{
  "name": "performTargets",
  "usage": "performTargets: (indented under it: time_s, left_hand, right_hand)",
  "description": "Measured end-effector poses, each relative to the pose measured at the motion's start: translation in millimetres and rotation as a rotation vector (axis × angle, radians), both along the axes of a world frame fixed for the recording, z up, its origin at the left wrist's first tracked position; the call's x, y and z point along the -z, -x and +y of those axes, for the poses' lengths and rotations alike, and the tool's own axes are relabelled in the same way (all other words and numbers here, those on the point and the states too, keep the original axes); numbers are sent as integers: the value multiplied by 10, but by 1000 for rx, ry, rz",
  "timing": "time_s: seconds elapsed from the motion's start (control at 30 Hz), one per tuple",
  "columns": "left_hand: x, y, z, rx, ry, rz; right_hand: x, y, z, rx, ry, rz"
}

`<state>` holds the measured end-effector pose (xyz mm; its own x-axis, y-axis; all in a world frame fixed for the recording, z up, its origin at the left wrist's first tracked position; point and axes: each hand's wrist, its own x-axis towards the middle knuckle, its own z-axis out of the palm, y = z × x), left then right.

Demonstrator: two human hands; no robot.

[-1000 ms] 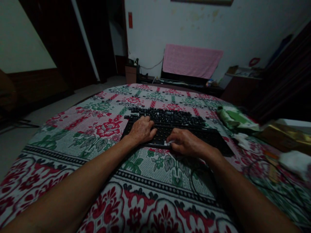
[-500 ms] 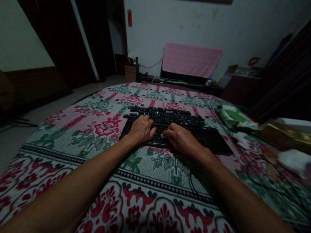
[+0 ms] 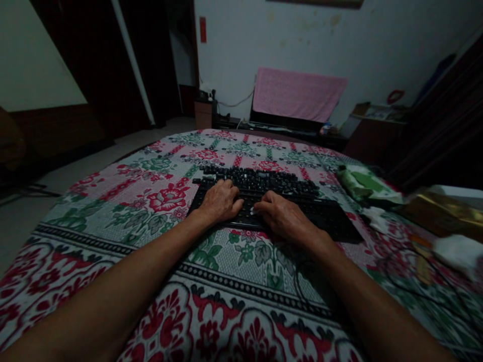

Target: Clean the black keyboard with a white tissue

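Observation:
A black keyboard (image 3: 328, 221) with its keycaps off lies on the patterned tablecloth, its bare key sockets showing. Over its left half rests my left hand (image 3: 221, 201), fingers curled toward the far edge and thumb apart, holding it in place. My right hand (image 3: 281, 213) is at the middle of the keyboard, thumb and fingers pinched on a small white wad (image 3: 252, 211), which looks like tissue and touches the key bed. Just behind the keyboard, loose black keycaps (image 3: 264, 180) are heaped in a long band.
To the right lie a green tissue pack (image 3: 368, 183), crumpled white tissue (image 3: 375, 218), a gold box (image 3: 441, 211), a white bundle (image 3: 458, 254) and a black cable (image 3: 415, 296). The tablecloth (image 3: 166, 291) covers the table. Beyond it, a pink towel (image 3: 298, 93) hangs over a dark screen.
Both hands keep almost the same places on the keyboard. The white wad in my right fingers shows slightly differently, and the whole view has shifted a touch.

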<state>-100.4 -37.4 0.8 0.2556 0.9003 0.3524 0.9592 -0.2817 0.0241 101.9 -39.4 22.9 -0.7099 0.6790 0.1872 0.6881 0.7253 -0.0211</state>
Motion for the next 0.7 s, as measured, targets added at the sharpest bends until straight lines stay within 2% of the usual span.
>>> performTargets:
  time_s: [0.2, 0.4, 0.7]
  left_hand:
    - [-30, 34, -1, 22, 17, -22]
    - [-16, -1, -11, 7, 8, 1]
    - [-14, 1, -20, 16, -3, 7]
  right_hand:
    - [-1, -59, 26, -16, 59, 26]
    - [103, -2, 113, 8, 6, 181]
    - [50, -18, 53, 33, -2, 26]
